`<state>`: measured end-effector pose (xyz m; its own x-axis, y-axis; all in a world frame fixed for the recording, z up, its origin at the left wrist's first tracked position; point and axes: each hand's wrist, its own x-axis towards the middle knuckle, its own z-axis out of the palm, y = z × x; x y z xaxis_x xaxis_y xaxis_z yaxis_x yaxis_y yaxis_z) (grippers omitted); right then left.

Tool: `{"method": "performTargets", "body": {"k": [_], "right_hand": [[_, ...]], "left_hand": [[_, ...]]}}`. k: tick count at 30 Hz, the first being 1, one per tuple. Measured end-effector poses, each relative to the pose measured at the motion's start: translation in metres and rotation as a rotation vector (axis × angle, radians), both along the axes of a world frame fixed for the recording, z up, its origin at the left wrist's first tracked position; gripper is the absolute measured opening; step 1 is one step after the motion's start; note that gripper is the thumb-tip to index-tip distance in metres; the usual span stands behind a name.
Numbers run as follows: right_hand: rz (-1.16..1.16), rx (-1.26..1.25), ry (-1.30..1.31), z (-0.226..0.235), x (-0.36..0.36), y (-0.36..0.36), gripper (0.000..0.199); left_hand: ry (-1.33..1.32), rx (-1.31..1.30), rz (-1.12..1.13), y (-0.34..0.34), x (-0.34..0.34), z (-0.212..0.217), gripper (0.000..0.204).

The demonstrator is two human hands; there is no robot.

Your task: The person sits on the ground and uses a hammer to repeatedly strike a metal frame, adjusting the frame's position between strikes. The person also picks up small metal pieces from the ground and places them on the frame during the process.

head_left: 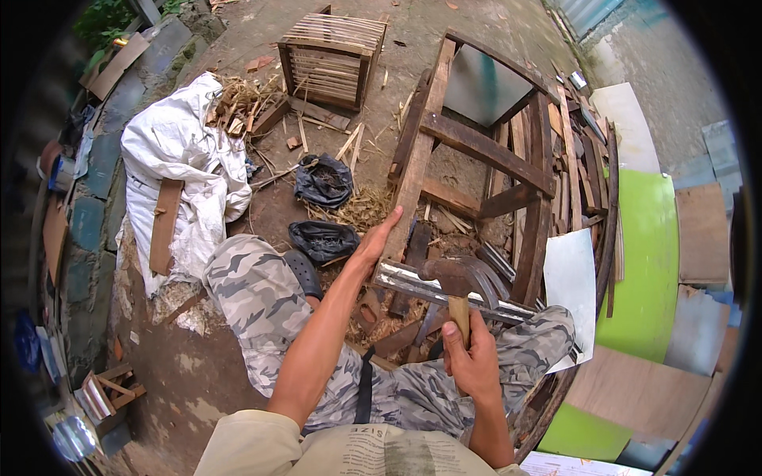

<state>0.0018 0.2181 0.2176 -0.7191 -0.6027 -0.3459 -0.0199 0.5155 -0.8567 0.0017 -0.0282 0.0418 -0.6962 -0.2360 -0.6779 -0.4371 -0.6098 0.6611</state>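
A claw hammer [459,313] is in my right hand [471,353], its wooden handle wrapped by my fingers and its dark head over a shiny metal strip [432,289]. I cannot tell whether the head touches the strip, which runs across the near end of a dark wooden frame [486,151]. My left hand [379,239] grips the frame's left rail near that end; most of its fingers are hidden. A pale panel [482,86] shows within the frame's far end. Wood shavings and scraps lie below, between my knees.
Beyond stands a slatted wooden crate [329,63]. Black plastic bags [324,181] lie left of the frame, near a white sack [178,151] with a wooden board [166,226] on it. Wood strips [583,159] are piled at right, beside a green panel [647,246].
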Motion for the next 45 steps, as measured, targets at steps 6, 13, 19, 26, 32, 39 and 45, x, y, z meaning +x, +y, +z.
{"method": "performTargets", "body": {"k": [6,13,19,26,32,39,45], "right_hand": [[-0.012,-0.073,0.131,0.015,0.006,-0.015,0.037],[0.188,0.163,0.145,0.018,0.008,-0.026,0.032],[0.111,-0.119,0.427,0.019,0.011,-0.021,0.039],[0.123,0.064,0.239,0.008,0.012,-0.021,0.036],[0.075,-0.062,0.334,-0.005,0.015,-0.019,0.031],[0.027,0.006,0.176,0.019,0.003,-0.016,0.036],[0.044,-0.031,0.316,-0.008,0.011,-0.020,0.035]], "left_hand": [[0.067,-0.073,0.082,0.006,-0.005,-0.022,0.084],[0.054,-0.094,0.052,0.004,-0.005,-0.038,0.082],[0.075,-0.103,0.120,0.009,-0.005,-0.027,0.080],[0.059,-0.067,0.032,0.008,-0.004,-0.014,0.085],[0.067,-0.107,0.083,0.005,-0.006,-0.040,0.084],[0.024,-0.025,0.050,0.005,-0.007,-0.036,0.101],[0.007,-0.031,0.054,0.005,-0.009,-0.046,0.101]]}}
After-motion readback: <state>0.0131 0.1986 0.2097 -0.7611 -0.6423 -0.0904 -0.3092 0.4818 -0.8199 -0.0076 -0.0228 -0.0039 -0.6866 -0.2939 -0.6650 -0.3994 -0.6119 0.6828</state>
